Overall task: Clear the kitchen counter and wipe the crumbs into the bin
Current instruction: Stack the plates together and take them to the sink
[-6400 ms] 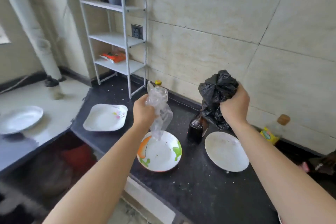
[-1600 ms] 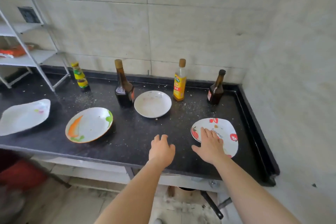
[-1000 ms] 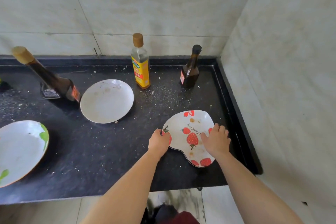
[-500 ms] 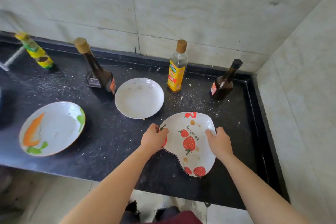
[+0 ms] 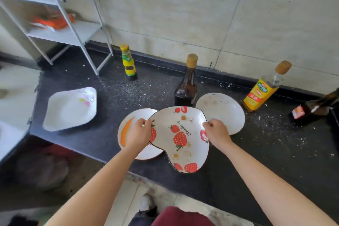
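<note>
White heart-shaped strawberry plate (image 5: pixel 180 134) is held at the front of the black counter (image 5: pixel 275 152) — left hand (image 5: pixel 139 134) and right hand (image 5: pixel 217 134) each pinching an opposite rim, fingers curled — overlapping a carrot-painted plate (image 5: pixel 126 130); crumbs (image 5: pixel 128 90) speckle the counter toward the wall (image 5: pixel 183 14).

Head camera looks forward and down, close above left hand (image 5: pixel 138 134) and right hand (image 5: pixel 218 134) gripping white heart-shaped strawberry-print plate (image 5: pixel 180 126); black speckled counter (image 5: pixel 275 152) beyond.

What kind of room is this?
Most likely a home kitchen: a dark crumb-strewn counter, a sauce bottle and an oil bottle by the tiled wall, and a stained strawberry plate.
</note>
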